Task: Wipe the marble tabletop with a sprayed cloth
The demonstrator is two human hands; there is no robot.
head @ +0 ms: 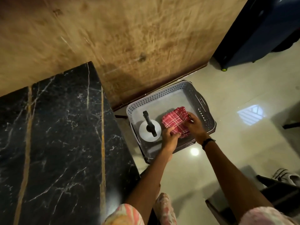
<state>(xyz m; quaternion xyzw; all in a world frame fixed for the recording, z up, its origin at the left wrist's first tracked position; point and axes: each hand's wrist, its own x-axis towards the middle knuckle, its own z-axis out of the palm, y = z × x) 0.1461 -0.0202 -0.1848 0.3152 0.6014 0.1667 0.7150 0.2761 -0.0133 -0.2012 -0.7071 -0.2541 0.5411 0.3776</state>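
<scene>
A folded red-and-white checked cloth (176, 121) lies in a grey perforated plastic basket (172, 95) beside the table. My left hand (170, 134) grips the cloth's near left corner. My right hand (194, 123) holds its right edge. A white spray bottle (150, 131) with a black trigger head stands upright in the basket, just left of the cloth. The black marble tabletop (56, 143), with white veins and gold strips, fills the left of the view.
The basket rests on a dark low stand (186, 145) over a glossy pale tiled floor (235, 111). A brown textured wall (121, 38) runs behind. A dark blue suitcase (259, 30) stands at the top right. Dark furniture and shoes (285, 176) sit at the lower right.
</scene>
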